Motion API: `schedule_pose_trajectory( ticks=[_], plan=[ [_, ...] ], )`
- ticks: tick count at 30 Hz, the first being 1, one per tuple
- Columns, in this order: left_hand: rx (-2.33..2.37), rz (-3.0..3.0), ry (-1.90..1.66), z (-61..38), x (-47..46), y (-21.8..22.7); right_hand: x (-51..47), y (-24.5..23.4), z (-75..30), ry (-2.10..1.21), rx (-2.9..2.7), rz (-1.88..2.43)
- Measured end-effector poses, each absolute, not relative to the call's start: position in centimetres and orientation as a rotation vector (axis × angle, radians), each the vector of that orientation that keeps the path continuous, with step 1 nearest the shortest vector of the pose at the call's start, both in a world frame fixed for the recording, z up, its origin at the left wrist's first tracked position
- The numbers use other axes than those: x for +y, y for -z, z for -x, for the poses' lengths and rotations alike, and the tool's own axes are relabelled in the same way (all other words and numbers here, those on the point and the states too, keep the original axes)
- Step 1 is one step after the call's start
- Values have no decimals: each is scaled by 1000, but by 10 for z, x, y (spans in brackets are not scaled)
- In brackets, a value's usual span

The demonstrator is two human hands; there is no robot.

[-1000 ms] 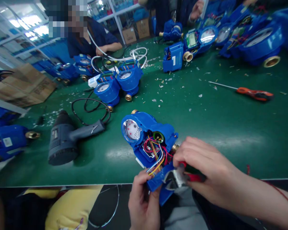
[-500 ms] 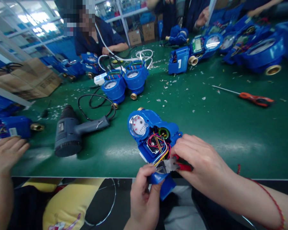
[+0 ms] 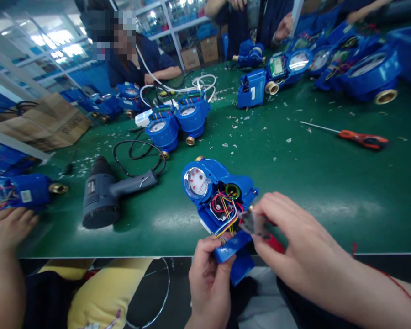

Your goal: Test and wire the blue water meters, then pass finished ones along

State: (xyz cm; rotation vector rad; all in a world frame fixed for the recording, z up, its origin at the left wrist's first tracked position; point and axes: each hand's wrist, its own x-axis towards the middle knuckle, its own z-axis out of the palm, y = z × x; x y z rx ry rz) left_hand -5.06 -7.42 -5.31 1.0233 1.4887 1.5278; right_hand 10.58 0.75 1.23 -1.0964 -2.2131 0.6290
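An open blue water meter (image 3: 212,189) with a round dial and a bundle of coloured wires (image 3: 228,214) lies at the near edge of the green table (image 3: 329,183). My left hand (image 3: 208,283) is closed on the meter's blue cover flap (image 3: 231,246), below the wires. My right hand (image 3: 301,246) grips red-handled cutters (image 3: 256,225), whose blurred metal jaws sit right beside the wires.
A grey heat gun (image 3: 102,196) with a black cord lies left of the meter. An orange screwdriver (image 3: 359,138) lies at the right. Several blue meters (image 3: 178,121) stand further back. Another person's hand (image 3: 7,226) rests at the left edge. People sit across the table.
The cutters' jaws have risen from the cover flap to beside the wire bundle. My left hand keeps its hold. The other person's hand came in at the left.
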Motion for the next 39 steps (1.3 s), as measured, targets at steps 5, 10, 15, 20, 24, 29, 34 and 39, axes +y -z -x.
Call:
schedule_pose_trajectory(
  ticks=[5, 10, 15, 20, 24, 29, 34, 39],
  plan=[
    [1447, -1015, -1697, 41, -70, 54, -16, -7, -137, -540, -2167, 1207],
    [1480, -1070, -1810, 34, -69, 61, -36, 18, -152, -294, -2386, 1095],
    [1463, -1215, -1845, 33, -72, 70, -28, 11, -145, -257, -2420, 977],
    [1505, -1329, -1866, 33, -73, 76, -21, 11, -143, -218, -2498, 998],
    [1584, -1404, -1855, 33, -73, 78, -18, 9, -138, -123, -2487, 970],
    [1634, -1436, -1795, 34, -76, 78, -13, 1, -134, -58, -2531, 910],
    [1654, -1462, -1785, 35, -76, 77, -12, -4, -135, 10, -2611, 855],
    [1687, -1466, -1775, 38, -76, 77, -14, -3, -136, -109, -2599, 917]
  ],
)
